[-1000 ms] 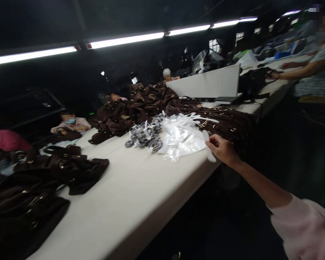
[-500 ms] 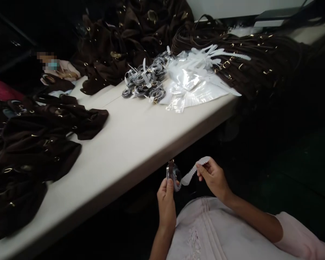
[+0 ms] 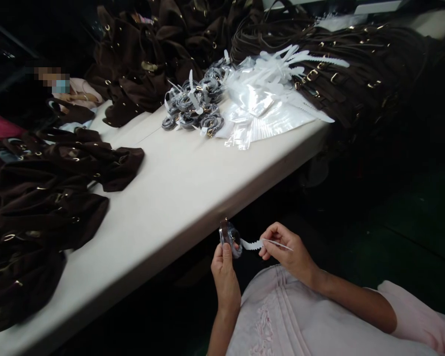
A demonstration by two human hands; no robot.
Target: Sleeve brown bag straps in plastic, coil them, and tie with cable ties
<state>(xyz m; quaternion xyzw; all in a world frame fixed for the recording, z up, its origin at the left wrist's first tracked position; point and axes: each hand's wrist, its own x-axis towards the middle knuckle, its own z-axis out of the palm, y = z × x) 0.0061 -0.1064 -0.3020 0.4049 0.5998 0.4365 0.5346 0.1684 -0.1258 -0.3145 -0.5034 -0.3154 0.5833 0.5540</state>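
On your far left the dark bags [image 3: 40, 198] lie heaped on the table [image 3: 178, 188], with bundled coils [image 3: 195, 106] and clear pouches [image 3: 259, 116] further along it and a pile of straps [image 3: 356, 64] beyond.

Below the table edge, your left hand [image 3: 225, 274] pinches a small coil [image 3: 230, 237] between thumb and fingers, held upright over your lap. Just to its right, your right hand [image 3: 287, 252] pinches the white tie [image 3: 254, 244] between thumb and forefinger, the other fingers curled in. The tie runs from the coil to that hand.

Both grips look light to me: pull the tie sideways too hard and the coil could twist out of your left fingers and spring loose, or drop into the dark under the table.
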